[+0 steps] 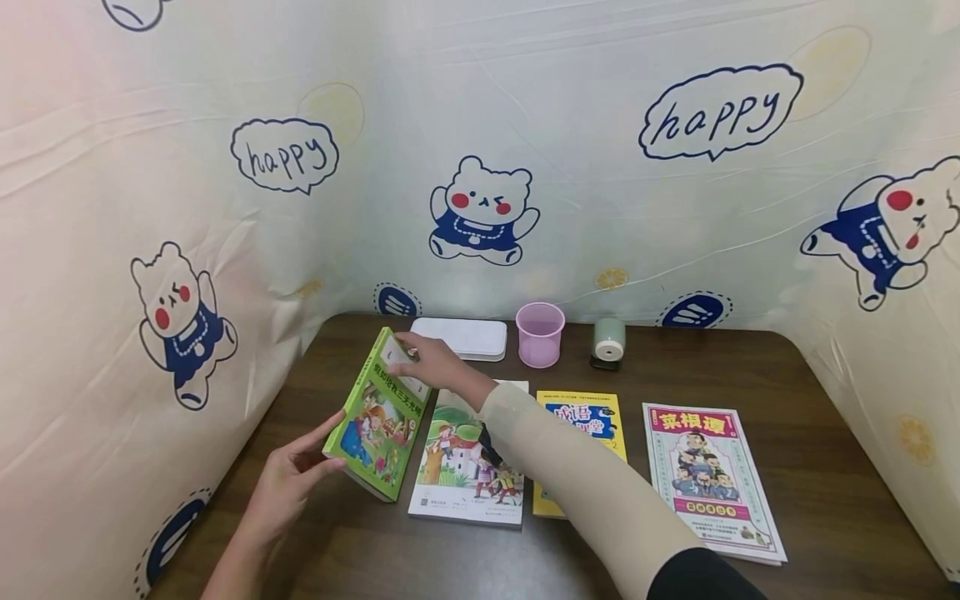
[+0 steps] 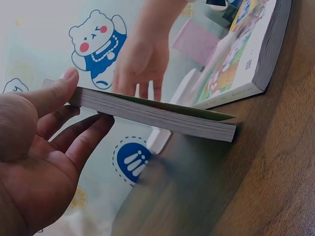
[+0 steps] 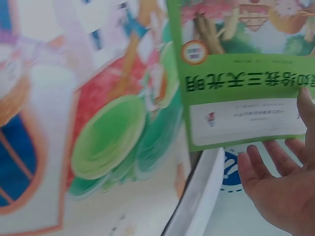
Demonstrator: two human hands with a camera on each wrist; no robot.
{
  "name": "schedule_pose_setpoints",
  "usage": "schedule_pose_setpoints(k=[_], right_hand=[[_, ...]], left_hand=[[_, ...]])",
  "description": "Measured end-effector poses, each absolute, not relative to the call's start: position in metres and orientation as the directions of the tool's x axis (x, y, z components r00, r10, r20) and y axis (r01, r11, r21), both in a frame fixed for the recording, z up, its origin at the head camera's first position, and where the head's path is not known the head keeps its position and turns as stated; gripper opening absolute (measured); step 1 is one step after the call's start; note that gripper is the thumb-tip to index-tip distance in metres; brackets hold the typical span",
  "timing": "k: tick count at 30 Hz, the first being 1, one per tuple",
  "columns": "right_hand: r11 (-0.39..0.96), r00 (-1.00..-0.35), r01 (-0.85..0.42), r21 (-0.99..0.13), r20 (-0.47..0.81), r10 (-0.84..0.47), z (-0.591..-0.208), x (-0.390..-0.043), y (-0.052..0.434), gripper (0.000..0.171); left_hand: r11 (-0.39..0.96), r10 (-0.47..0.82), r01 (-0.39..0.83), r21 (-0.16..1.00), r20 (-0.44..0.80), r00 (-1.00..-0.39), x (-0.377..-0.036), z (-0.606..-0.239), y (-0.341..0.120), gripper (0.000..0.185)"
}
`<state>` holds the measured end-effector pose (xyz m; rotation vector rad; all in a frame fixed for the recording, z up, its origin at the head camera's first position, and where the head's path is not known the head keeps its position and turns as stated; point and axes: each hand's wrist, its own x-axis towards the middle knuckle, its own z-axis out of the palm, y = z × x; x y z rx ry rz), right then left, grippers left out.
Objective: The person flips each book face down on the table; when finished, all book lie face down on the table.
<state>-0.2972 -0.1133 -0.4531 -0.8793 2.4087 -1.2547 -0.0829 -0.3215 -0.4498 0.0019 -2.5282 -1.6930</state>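
Note:
A green picture book (image 1: 382, 425) is tilted up off the table at the left, spine toward the left side. My left hand (image 1: 292, 483) pinches its lower spine corner; the left wrist view shows the thumb on one face and the fingers (image 2: 91, 140) under the other, with the page edges (image 2: 162, 120) toward the camera. At the book's upper end is my right hand (image 1: 431, 362). In the right wrist view its thumb (image 3: 306, 105) lies on the cover, and the other fingers reach past the top edge. Beside the book lies a white picture book (image 1: 468, 475), partly under my right forearm.
A yellow book (image 1: 551, 498), half covered by my right sleeve, and a pink-bordered book (image 1: 712, 475) lie to the right. Along the back stand a white flat case (image 1: 480, 337), a pink cup (image 1: 539, 337) and a green pencil sharpener (image 1: 608, 340). A printed curtain (image 1: 585, 225) surrounds the table.

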Motion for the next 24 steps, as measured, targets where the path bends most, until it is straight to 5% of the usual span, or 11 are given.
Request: schedule_pose_setpoints(k=[24], right_hand=[[0.411,-0.821,-0.357,-0.839,0.072,-0.566,-0.429,-0.291,-0.117,0.074]], left_hand=[[0.402,0.012,0.145,0.904,0.153,-0.988,-0.084,-0.446,-0.315,0.057]])
